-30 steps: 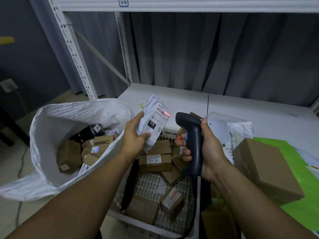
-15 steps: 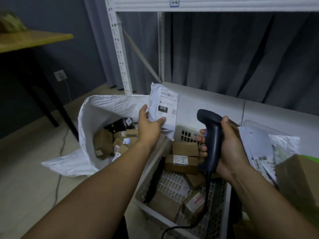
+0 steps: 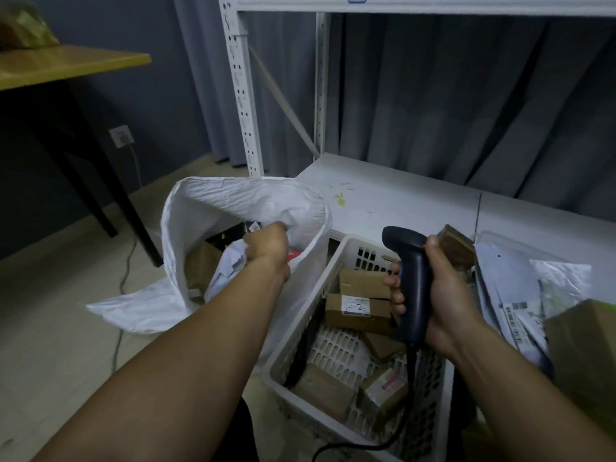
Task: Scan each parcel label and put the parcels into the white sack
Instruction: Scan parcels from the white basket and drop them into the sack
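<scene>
The scanner (image 3: 411, 288) is gripped by the right hand (image 3: 446, 295). The left hand (image 3: 268, 243) is held inside the white sack (image 3: 233, 201), beside a white parcel (image 3: 230, 261); its grip cannot be told.

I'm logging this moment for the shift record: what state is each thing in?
white sack: mouth open, parcels inside.
left hand: in the sack mouth; fingers hidden.
white mailer: crumpled, inside the sack beside the left hand.
right hand: grips the scanner.
scanner: upright, above the basket.
basket: partly filled with cardboard boxes.
</scene>
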